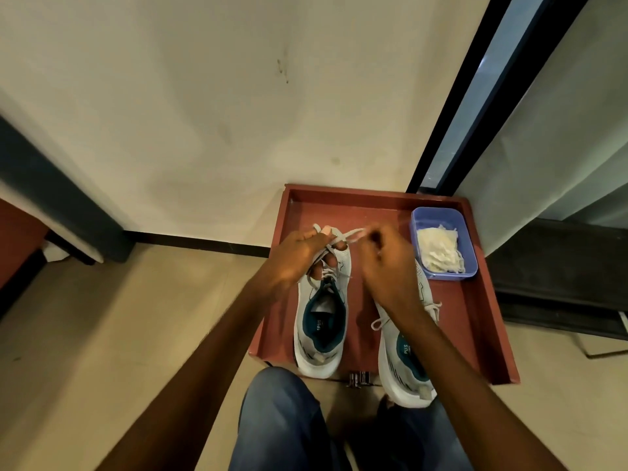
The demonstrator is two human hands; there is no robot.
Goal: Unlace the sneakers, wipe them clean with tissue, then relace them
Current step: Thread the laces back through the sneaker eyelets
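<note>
Denim knees nearest; beyond, two sneakers in a red tray. Left hand and right hand each pinch the left sneaker's lace. Probably tying or untying; next needs steady pulling.

The tray lies on the floor before my knees, its far edge at the wall. In the tray, 2 sneakers stand side by side: the left sneaker toward its left wall, the right sneaker at its middle. The tub with tissue sits in the tray's far right corner.
</note>
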